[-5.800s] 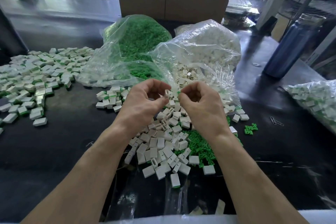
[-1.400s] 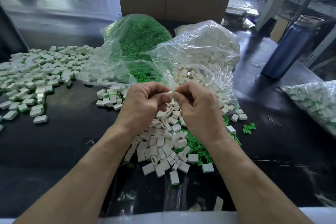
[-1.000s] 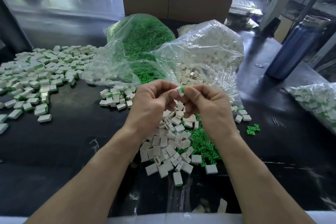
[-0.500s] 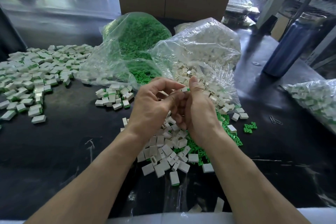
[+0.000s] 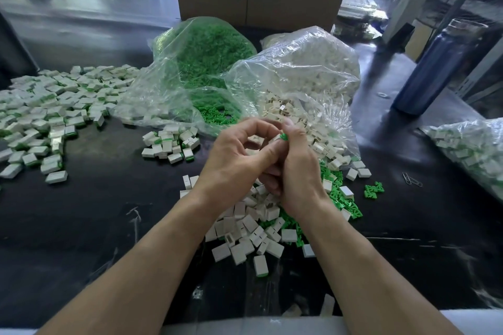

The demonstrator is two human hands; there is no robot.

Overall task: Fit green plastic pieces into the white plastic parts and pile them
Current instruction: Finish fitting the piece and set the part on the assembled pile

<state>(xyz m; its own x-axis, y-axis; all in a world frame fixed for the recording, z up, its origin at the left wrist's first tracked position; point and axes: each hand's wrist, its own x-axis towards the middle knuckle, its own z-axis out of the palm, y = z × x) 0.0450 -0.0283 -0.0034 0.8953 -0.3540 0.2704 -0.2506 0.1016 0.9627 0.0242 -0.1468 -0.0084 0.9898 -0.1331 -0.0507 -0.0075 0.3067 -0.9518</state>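
A: What is changing right now?

B: The right hand is pinching a green piece at its fingertips, with the left hand curling in against it. The left fingers are arching over the gap; whether they are holding a white part I cannot tell, since the hands are hiding it.

A: And half a second back?

B: The fingertips were showing mostly white with only a sliver of green. Now the green is standing out plainly, so I am judging that a fresh piece is being lined up for pressing in, not a finished one being dropped.

A: Where is the stock lying?

B: Loose white parts and green pieces are lying on the bench under the wrists, spilling from the white bag; the green bag is sitting behind it.

A: Compared with nearly six seconds ago?

B: The hands were apart then, each pinching near a white part. They are now overlapping. The small pile and the big finished pile on the left are looking unchanged.
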